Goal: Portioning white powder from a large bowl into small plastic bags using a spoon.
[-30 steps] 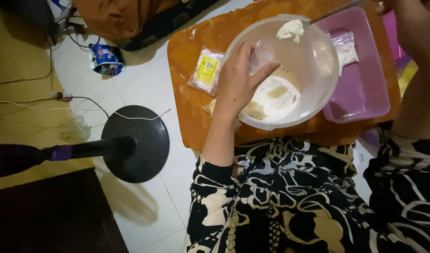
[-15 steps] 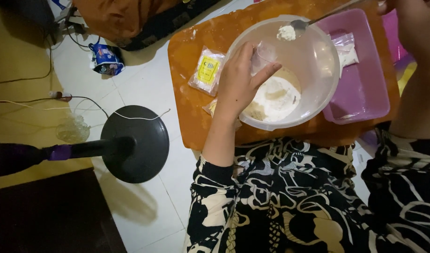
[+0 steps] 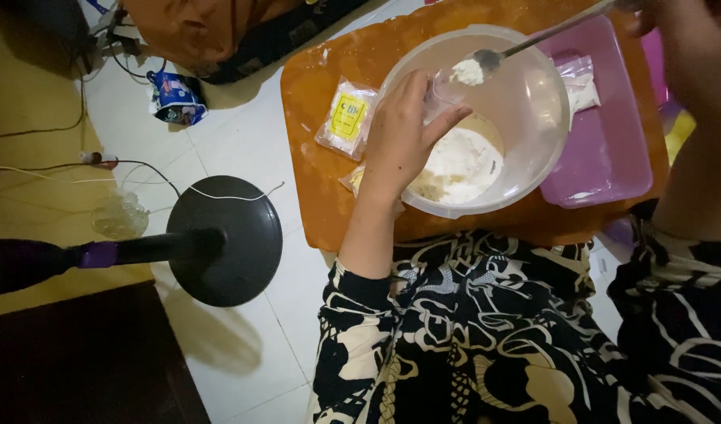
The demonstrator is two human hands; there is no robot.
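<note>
Spooning white powder over a clear bowl [image 3: 525,118].
Left hand [image 3: 404,133] fingers pinch a small clear bag at the bowl's nine o'clock; right hand [image 3: 682,31] holds the spoon [image 3: 533,39], its fingers mostly out of frame.

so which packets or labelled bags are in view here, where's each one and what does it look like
Clear flat plastic packet with a yellow square label: on the orange board, left of the clear bowl.
Crumpled blue and white bag: on the white floor tiles, upper left.
Clear bag of white powder: inside the pink tub.
</note>
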